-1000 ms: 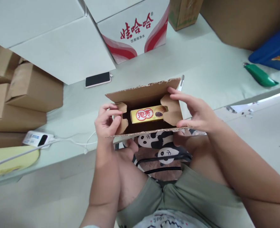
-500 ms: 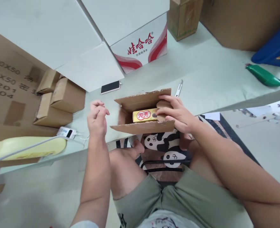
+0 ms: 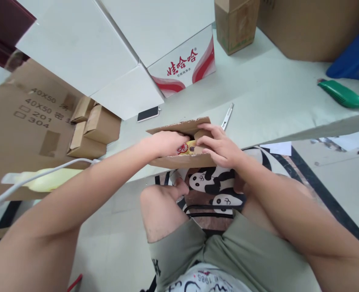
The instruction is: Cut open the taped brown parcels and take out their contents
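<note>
A small open cardboard box [image 3: 182,163] sits at the near edge of the table with its long flaps raised. Inside it lies a yellow snack box [image 3: 191,147] with red lettering, partly covered. My left hand [image 3: 169,142] reaches into the cardboard box from the left and lies over the left part of the snack box; its fingertips are hidden. At the right end, my right hand [image 3: 219,146] grips the cardboard box, its fingers bent over the short end flap. Just behind the right hand lies a utility knife [image 3: 227,116].
A phone [image 3: 148,114] lies in front of the stacked white cartons [image 3: 185,67]. Several small brown boxes [image 3: 102,125] stand at left by a yellow bottle-like object [image 3: 51,179]. On the right are a green tube-shaped object [image 3: 343,93] and a blue container [image 3: 354,59].
My left hand has moved right and down from beside the cardboard box into it, covering part of the snack box. My right hand stays at the right end.
</note>
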`<state>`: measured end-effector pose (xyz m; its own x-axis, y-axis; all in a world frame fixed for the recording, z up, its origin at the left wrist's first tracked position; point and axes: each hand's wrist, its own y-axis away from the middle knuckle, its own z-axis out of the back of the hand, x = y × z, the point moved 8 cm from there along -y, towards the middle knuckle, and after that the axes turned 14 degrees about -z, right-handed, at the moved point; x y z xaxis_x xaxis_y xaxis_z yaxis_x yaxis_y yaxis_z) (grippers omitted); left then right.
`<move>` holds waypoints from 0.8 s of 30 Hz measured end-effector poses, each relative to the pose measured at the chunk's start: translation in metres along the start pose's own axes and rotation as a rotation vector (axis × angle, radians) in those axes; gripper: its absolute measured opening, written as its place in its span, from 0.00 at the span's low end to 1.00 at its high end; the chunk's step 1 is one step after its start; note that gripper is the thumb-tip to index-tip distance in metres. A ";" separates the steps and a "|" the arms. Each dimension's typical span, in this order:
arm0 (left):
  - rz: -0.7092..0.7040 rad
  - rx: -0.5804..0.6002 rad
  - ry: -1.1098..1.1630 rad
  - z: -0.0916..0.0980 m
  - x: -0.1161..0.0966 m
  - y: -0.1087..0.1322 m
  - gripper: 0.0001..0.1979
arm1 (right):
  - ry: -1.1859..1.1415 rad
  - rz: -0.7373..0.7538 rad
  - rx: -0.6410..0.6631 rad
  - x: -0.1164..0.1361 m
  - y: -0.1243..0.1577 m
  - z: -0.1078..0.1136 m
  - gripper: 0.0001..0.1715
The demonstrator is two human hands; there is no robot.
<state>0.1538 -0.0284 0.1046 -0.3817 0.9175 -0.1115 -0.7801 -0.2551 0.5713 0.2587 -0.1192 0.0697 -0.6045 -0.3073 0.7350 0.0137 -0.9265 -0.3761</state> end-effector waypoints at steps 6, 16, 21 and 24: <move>0.016 -0.288 0.037 0.038 0.023 0.028 0.13 | 0.015 -0.065 -0.071 -0.005 -0.002 0.009 0.20; -0.073 -1.140 0.151 0.092 0.060 0.144 0.33 | 0.097 -0.327 -0.322 -0.015 -0.021 0.017 0.17; -0.192 -1.674 0.479 0.074 0.059 0.174 0.32 | 0.192 -0.365 -0.421 -0.015 -0.048 -0.002 0.18; -0.205 -1.836 0.726 0.053 0.065 0.177 0.28 | 0.262 -0.406 -0.497 -0.020 -0.064 0.000 0.23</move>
<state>0.0171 0.0018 0.2412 0.0399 0.8153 -0.5777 -0.1333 -0.5686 -0.8117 0.2697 -0.0542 0.0791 -0.6577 0.1627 0.7355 -0.5831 -0.7281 -0.3604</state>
